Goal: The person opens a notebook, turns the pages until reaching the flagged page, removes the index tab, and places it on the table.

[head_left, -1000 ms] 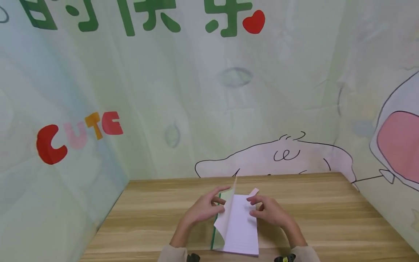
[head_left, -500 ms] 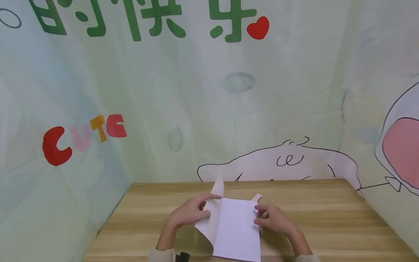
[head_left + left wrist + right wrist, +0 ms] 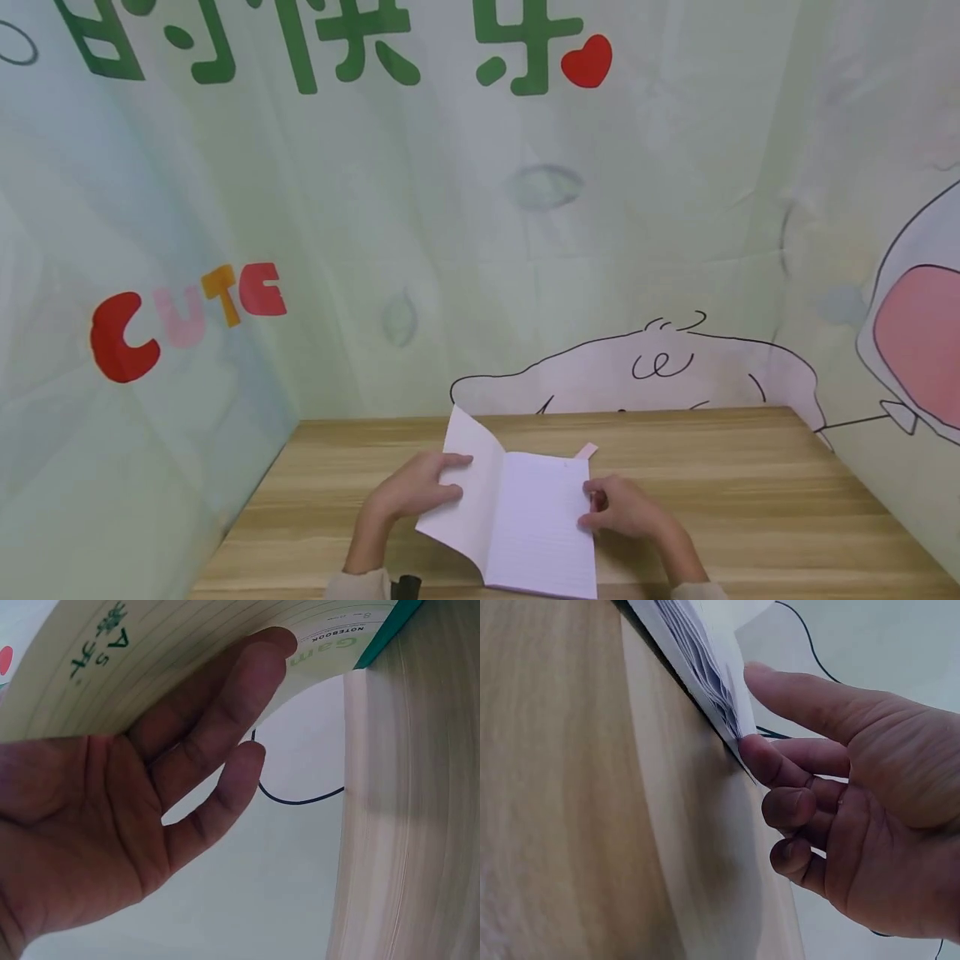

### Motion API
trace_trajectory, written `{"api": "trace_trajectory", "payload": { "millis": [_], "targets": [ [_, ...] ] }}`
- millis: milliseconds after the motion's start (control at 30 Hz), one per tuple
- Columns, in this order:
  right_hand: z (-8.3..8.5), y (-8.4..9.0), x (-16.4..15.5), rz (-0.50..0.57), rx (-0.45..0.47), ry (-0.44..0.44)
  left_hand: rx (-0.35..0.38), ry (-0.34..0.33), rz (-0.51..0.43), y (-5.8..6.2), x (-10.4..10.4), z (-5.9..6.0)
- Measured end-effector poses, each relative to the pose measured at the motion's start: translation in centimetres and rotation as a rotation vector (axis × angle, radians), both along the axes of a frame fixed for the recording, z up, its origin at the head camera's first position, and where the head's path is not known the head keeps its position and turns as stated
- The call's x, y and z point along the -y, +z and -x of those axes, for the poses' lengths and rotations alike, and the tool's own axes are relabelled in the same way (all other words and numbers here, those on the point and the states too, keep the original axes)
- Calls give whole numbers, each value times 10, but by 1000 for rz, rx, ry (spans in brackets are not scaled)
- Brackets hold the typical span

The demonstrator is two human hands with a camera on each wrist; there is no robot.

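Note:
A thin notebook (image 3: 536,521) lies open on the wooden table (image 3: 750,500), lined white pages up. My left hand (image 3: 408,496) holds the raised front cover at its left edge. In the left wrist view my fingers (image 3: 225,712) lie against the pale green printed cover (image 3: 187,645) beside its green spine. My right hand (image 3: 626,510) pinches the right edge of the pages. In the right wrist view my thumb lies on top of the page stack (image 3: 697,652), the index fingertip sits under its edge and the other fingers are curled. A small pink tab (image 3: 587,451) sticks out at the notebook's top right corner.
Printed fabric walls close off the table on the left, back and right. Bare wood shows on both sides of the notebook (image 3: 787,542). The table's front edge is out of view below the frame.
The cover has swung from nearly upright to leaning open on the left, and my left hand went left with it. My right hand stayed at the pages' right edge.

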State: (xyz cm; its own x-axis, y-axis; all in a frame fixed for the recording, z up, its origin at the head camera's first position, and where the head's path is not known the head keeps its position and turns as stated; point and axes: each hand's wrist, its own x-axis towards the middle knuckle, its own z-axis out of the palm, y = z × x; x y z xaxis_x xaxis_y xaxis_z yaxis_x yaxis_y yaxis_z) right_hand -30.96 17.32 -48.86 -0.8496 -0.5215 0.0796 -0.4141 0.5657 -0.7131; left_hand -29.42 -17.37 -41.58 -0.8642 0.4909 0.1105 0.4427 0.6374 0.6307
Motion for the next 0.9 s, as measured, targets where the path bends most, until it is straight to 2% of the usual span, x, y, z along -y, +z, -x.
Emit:
{"api": "trace_trajectory", "payload": {
  "millis": [433, 700, 900],
  "targets": [
    [4, 2, 2, -43, 38, -147, 49, 58, 2, 5, 2, 2],
    [4, -2, 3, -44, 37, -196, 68, 92, 1, -2, 13, 6],
    [2, -12, -1, -57, 51, -204, 240, 93, -125, -19, 22, 5]
  ]
}}
